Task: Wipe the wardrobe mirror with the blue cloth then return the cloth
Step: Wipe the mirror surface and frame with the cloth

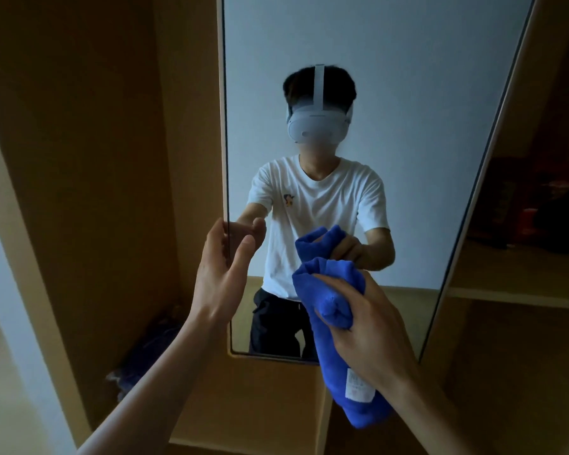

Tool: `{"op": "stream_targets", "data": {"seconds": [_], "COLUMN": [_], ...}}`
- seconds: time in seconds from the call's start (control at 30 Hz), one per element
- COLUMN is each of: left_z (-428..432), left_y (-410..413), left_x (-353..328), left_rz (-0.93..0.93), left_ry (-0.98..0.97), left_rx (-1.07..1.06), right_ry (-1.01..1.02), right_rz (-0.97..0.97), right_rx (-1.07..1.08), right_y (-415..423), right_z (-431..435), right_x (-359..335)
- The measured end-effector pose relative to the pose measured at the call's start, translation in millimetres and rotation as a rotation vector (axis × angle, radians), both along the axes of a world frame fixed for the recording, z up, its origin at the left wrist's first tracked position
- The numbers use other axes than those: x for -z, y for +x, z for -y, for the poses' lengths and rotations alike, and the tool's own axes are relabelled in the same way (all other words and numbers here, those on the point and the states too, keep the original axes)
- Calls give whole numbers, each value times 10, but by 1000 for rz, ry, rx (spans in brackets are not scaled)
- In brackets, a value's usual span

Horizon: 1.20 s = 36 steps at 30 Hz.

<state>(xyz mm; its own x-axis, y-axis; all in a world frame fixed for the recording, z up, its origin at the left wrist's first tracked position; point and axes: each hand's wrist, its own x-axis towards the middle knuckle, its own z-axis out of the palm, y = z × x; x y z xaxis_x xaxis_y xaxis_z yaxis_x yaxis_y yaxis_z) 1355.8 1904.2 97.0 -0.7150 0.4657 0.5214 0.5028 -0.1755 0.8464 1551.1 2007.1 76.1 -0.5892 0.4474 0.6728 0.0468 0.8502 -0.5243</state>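
Right hand [365, 326] grip clenched on blue cloth [339, 343]; left hand [220, 274] released at mirror [391, 77] edge.
Soft, light; tail below grip flops, so bunch it.

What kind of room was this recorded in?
Probably a bedroom or dressing area at home: a full-length mirror on a wooden wardrobe door, open shelves beside it, clothes heaped in the wardrobe bottom.

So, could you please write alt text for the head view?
A person's right hand holds a bunched blue cloth against a tall wardrobe mirror, while the left hand grips the mirror's left edge. The mirror reflects the person.
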Motion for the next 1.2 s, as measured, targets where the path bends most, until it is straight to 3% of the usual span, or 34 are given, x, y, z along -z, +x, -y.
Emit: {"op": "stream_targets", "data": {"seconds": [0.1,0.2,0.33,0.47,0.6,0.8,1.03,1.2], "left_z": [18,69,157,225,254,294,323,336], "left_y": [8,33,99,186,215,270,109,-95], "left_x": [-579,-1172,-2012,-2756,-3389,-3988,-4304,-4662], "left_rz": [-7,1,12,-7,-17,-40,-93,-127], "left_ry": [-12,-54,-96,-142,-196,-199,-184,-125], "left_rx": [-5,13,69,115,93,91,99,172], "right_ry": [128,30,1,91,134,143,371,638], "right_rz": [78,10,44,181,114,155,131,101], "right_rx": [123,-15,-6,96,22,-63,-50,103], "right_y": [34,35,120,254,275,307,124,-153], "right_z": [48,132,157,161,241,279,369,483], "right_x": [-608,-1238,-2132,-2919,-3615,-4275,-4804,-5250]}}
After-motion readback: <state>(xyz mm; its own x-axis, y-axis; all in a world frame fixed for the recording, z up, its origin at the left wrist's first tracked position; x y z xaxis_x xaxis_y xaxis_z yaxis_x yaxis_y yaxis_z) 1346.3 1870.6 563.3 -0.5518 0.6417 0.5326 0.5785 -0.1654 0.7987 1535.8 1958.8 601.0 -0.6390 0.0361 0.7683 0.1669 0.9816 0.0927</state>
